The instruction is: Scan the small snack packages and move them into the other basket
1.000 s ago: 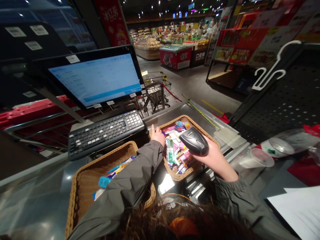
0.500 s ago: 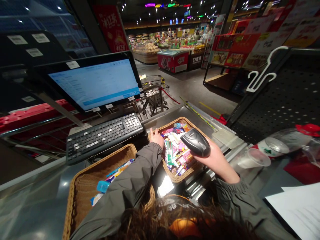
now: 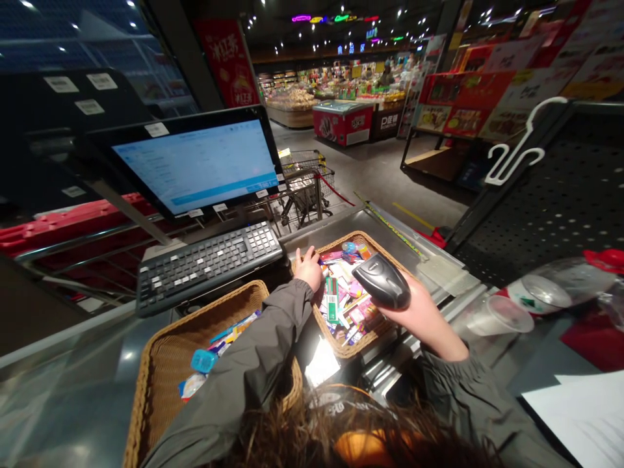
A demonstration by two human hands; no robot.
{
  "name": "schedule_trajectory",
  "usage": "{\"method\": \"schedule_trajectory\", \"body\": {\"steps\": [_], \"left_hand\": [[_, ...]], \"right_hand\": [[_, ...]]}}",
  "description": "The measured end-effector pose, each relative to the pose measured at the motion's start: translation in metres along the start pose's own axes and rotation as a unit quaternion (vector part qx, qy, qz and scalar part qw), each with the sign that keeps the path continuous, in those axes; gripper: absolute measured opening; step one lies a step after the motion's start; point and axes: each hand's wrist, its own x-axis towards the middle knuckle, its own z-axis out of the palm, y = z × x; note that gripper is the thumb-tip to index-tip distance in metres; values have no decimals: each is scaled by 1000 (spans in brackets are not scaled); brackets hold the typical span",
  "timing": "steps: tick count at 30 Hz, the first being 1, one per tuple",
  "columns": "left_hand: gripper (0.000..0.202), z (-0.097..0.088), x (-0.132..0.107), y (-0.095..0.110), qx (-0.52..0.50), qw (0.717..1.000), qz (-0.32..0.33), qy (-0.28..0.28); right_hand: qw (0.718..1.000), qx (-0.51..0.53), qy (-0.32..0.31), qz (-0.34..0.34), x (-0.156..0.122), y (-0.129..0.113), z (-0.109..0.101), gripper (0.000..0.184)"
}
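Ideally the left hand, fingers bent among packets at 10 o'clock in the basket (hold unclear), turns one barcode-up under the scanner, gripped tight by the right hand at 3 o'clock.

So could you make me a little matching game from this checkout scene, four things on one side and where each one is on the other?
Things:
1 barcode scanner
2 keyboard
3 clear plastic cup
4 left hand

Places:
A lying on its side at the right
B under the lit monitor
C gripped in the right hand above the far wicker basket
D at that basket's left rim

Pairs: 1-C, 2-B, 3-A, 4-D.
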Motion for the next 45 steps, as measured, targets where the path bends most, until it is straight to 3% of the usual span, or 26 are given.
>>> {"method": "schedule_trajectory", "body": {"steps": [5, 10, 15, 20, 24, 29, 40, 45], "left_hand": [[17, -29, -5, -11, -56, 997, 18, 56], [12, -93, -24, -36, -136, 980, 9, 143], [16, -162, -66, -65, -122, 960, 8, 254], [18, -202, -118, -82, -67, 944, -25, 322], [18, -210, -156, -92, -36, 939, -55, 337], [17, -206, -193, -107, -35, 936, -74, 342], [13, -194, -245, -138, -68, 939, -100, 321], [15, -176, -261, -154, -117, 951, -113, 262]], "right_hand": [[1000, -4, 6, -2, 2, -1, 0, 41], [999, -13, 5, -38, 6, -4, 2, 51], [990, -36, 7, -139, 24, -26, 8, 68], [965, -48, -19, -257, 44, -71, 22, 63], [948, -63, -80, -303, 46, -100, 41, 51], [941, -60, -125, -309, 39, -123, 63, 54], [937, -44, -126, -322, 24, -153, 94, 53], [935, -58, -139, -321, 17, -157, 106, 46]]}}
